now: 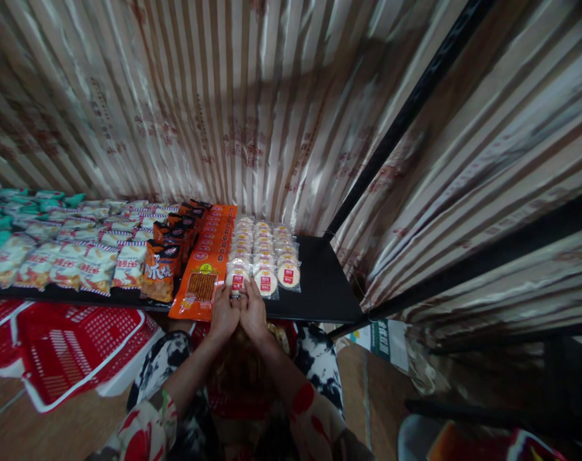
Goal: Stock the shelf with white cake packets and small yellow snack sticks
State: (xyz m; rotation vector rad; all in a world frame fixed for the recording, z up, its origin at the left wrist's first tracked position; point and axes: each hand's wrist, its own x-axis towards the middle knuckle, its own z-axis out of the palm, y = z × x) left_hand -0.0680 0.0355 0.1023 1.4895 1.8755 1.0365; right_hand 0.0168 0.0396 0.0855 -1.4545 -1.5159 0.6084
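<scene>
On our black shelf (pixel 326 275), white snack bags (pixel 98 266) sit left of brown-and-orange bags (pixel 160 272). Next, a long orange pack (pixel 204 272) comes right up to the front edge, so a bump from our left hand (pixel 226 314) could make it slip off. Then comes the front cracker pack (pixel 237 280), near the front edge, at the near end of its row. If we squeeze too hard, the crackers could break. Our left hand touches its near left side and our right hand (pixel 253 312) its near right side. Both arms reach forward, and our hands almost meet. We cannot tell if our fingers pinch the pack or just press it. Right of that, our right hand could knock the next cracker pack (pixel 266 283) crooked.
</scene>
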